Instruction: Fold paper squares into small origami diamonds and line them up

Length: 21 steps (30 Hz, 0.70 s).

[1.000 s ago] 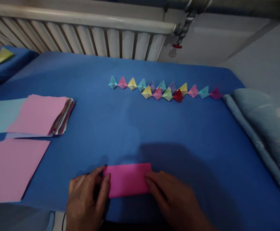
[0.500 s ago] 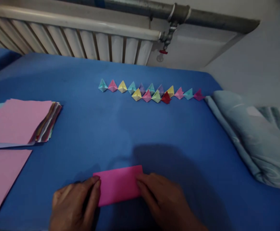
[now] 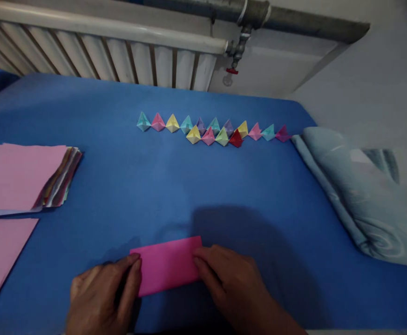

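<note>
A folded rectangle of bright pink paper is held low over the blue surface, near its front edge. My left hand pinches its left end between thumb and forefinger. At the right end, my right hand pinches the paper the same way. Farther back stand several small folded paper pieces in two staggered rows, among them a red one and a yellow one.
On the left lie a stack of coloured paper and a pink sheet in front of it. A folded light-blue blanket rests at the right. Behind the surface are a white radiator and a pipe valve.
The view has shifted slightly, so most things appear a little farther left. Both hands keep their pinch on the pink paper, which looks unchanged in shape.
</note>
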Each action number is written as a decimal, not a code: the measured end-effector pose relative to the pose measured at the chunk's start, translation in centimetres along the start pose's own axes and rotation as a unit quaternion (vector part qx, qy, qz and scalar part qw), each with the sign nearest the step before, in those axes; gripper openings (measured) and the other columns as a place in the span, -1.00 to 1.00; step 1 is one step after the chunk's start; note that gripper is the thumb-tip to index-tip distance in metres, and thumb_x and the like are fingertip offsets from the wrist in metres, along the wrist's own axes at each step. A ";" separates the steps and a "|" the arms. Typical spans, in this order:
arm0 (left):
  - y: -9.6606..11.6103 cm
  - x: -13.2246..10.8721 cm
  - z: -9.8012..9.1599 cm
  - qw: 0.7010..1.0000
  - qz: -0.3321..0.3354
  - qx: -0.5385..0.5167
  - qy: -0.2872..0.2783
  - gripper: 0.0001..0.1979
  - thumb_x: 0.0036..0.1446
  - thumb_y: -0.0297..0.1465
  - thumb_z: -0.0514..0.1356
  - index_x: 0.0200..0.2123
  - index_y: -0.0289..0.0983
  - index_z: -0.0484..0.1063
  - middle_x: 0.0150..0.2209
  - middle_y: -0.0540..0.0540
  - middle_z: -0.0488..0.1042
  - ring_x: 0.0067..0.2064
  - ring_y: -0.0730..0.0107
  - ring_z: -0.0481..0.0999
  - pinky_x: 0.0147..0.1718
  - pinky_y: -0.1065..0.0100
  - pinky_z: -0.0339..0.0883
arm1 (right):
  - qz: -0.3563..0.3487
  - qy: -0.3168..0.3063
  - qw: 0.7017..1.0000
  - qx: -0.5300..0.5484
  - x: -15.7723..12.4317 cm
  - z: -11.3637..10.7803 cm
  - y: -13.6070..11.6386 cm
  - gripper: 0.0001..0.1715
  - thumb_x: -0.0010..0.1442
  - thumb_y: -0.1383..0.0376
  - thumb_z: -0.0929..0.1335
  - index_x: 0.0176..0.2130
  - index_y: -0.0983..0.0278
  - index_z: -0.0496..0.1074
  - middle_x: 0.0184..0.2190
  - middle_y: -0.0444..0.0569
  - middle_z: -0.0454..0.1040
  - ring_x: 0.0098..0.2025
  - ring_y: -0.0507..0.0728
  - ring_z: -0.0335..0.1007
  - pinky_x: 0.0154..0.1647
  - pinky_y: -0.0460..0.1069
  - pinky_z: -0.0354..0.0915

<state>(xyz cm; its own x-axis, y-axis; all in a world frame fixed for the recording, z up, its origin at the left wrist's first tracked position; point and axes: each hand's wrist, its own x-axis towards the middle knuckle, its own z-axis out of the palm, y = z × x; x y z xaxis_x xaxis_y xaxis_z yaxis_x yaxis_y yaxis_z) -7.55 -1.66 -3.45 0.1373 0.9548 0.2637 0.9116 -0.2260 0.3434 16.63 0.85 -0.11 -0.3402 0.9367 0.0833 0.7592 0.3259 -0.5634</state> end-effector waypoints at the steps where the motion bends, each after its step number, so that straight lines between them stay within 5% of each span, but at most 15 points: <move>1: -0.1 0.0 0.1 1.000 0.005 0.000 0.000 -0.71 0.23 -0.12 0.05 -0.18 -0.15 0.43 -0.39 0.01 0.57 -0.40 0.31 0.52 -0.32 0.22 0.19 | 0.003 -0.002 1.000 0.003 0.0 0.0 0.0 -0.68 0.32 0.37 0.17 -0.29 0.25 0.48 -0.49 -0.12 0.49 -0.45 0.03 0.43 -0.40 -0.10 0.26; 13: 0.3 -0.3 -0.1 0.999 -0.037 -0.016 -0.006 -0.69 0.23 -0.08 0.02 -0.19 -0.13 0.42 -0.40 -0.02 0.56 -0.40 0.24 0.50 -0.32 0.17 0.16 | 0.016 -0.022 0.999 0.036 0.1 -0.2 -0.1 -0.71 0.30 0.37 0.18 -0.30 0.25 0.46 -0.49 -0.12 0.49 -0.45 0.03 0.43 -0.43 -0.10 0.23; 21: 1.5 0.4 -0.4 0.997 -0.076 -0.020 0.021 -0.75 0.25 -0.18 0.05 -0.18 -0.16 0.43 -0.41 0.01 0.54 -0.38 0.33 0.49 -0.27 0.23 0.22 | -0.034 0.027 0.999 0.004 0.0 0.5 0.7 -0.62 0.34 0.35 0.12 -0.25 0.25 0.47 -0.48 -0.08 0.52 -0.46 0.06 0.47 -0.43 -0.07 0.34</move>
<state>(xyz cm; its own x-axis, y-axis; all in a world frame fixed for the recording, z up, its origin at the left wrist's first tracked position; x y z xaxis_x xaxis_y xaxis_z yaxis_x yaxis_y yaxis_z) -6.30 -1.65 -2.46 -0.0186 0.9697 0.2437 0.9046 -0.0875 0.4173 16.88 1.01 -0.95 -0.3606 0.9179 0.1653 0.7306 0.3882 -0.5617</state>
